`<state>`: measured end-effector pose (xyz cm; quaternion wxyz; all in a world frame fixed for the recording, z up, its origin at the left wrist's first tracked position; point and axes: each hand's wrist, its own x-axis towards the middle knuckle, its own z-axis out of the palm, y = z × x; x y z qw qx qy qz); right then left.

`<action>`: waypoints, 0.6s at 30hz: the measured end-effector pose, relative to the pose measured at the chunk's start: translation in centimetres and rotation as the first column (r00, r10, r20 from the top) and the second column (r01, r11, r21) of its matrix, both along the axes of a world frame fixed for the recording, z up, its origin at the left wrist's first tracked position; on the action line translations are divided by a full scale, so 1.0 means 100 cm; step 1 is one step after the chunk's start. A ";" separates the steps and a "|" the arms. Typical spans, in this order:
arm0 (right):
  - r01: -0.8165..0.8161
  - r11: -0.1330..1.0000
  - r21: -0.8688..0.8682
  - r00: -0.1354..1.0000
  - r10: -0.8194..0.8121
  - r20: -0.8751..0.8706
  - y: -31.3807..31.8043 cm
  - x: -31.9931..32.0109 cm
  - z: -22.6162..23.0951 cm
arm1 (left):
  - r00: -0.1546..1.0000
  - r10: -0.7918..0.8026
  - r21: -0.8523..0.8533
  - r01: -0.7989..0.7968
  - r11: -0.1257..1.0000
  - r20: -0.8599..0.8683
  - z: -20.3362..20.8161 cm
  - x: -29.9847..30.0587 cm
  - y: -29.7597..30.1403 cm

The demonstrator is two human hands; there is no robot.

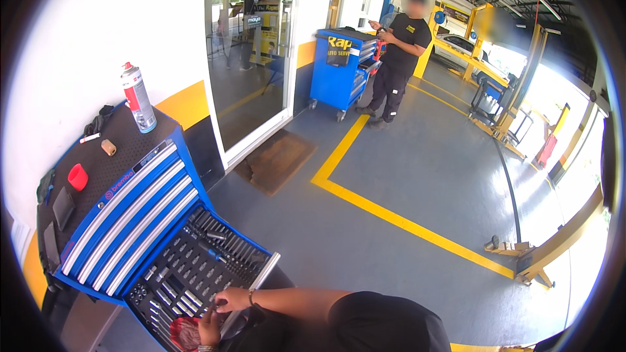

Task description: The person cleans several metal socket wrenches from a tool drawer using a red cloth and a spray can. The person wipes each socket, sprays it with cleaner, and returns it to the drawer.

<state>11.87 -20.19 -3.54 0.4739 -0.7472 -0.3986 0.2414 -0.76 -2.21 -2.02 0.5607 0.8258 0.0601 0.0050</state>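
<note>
Both my hands are over an open tool drawer (274,262) at the lower middle, fitted with a dark tray of sockets, bits and a blue-marked driver handle (215,255). My right hand (233,300) reaches in from the right, fingers curled together above the front edge of the tray. Close below it is my left hand (209,330), its fingers bent up toward the right one. Whatever small thing they may pinch is too small to make out. A red-edged round object (185,334) lies against my left hand; its kind is unclear.
The blue tool chest (140,212) carries a spray can (138,99), a red cup (77,176) and small items on top. A glass door (251,58) and brown mat (279,160) are beyond. One person (405,52) stands by a blue tool cart (336,75); lift posts (564,241) stand right.
</note>
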 end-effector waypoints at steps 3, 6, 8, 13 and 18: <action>0.015 1.000 -0.016 1.000 -0.016 -0.015 -0.001 -0.001 0.005 | 0.999 -0.018 -0.004 0.018 1.000 0.032 -0.002 -0.001 -0.001; -0.045 0.998 -0.054 0.998 0.043 -0.048 0.000 -0.001 0.013 | 0.999 -0.006 -0.094 0.011 0.995 0.047 -0.006 -0.003 0.000; -0.076 0.995 -0.062 0.997 0.074 -0.036 0.003 -0.001 0.015 | 0.999 0.034 -0.213 -0.041 0.976 -0.038 -0.039 -0.005 0.015; -0.101 0.991 -0.087 0.994 0.097 -0.044 -0.001 0.002 0.012 | 0.997 0.030 -0.167 -0.041 0.985 -0.070 -0.032 -0.002 0.010; -0.123 0.988 -0.099 0.992 0.118 -0.048 0.003 0.002 0.011 | 0.999 0.030 -0.106 -0.028 0.994 0.017 -0.049 0.000 0.015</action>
